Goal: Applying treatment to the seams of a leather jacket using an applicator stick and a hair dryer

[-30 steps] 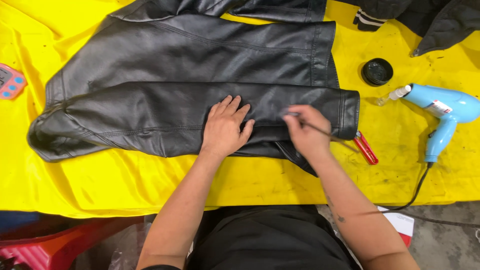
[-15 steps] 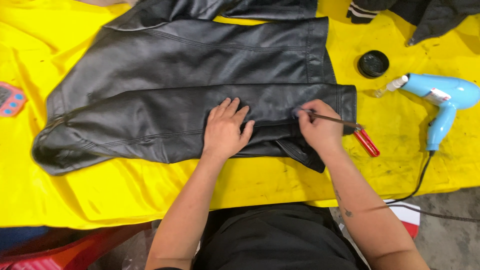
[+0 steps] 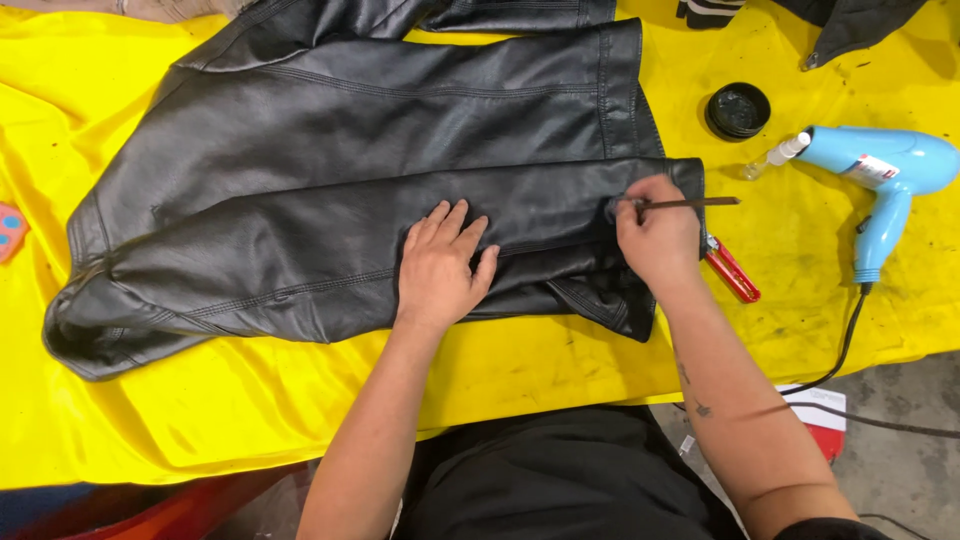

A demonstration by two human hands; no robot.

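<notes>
A black leather jacket [image 3: 330, 190] lies spread on a table covered in yellow cloth [image 3: 120, 430]. My left hand [image 3: 442, 268] presses flat on the jacket's sleeve, fingers apart, holding nothing. My right hand [image 3: 655, 235] grips a thin brush [image 3: 695, 203] by its handle, with the tip against the sleeve near the cuff. The brush handle points right, past the sleeve's end.
A small open tin of black polish [image 3: 738, 109] sits at the back right. A blue hair dryer [image 3: 880, 170] lies right of it, its cord trailing off the table edge. A small clear bottle [image 3: 775, 157] and a red tool [image 3: 733, 272] lie near the cuff.
My right hand has moved the brush a little along the sleeve near the cuff and turned its handle to point right. The left hand stays pressed on the sleeve.
</notes>
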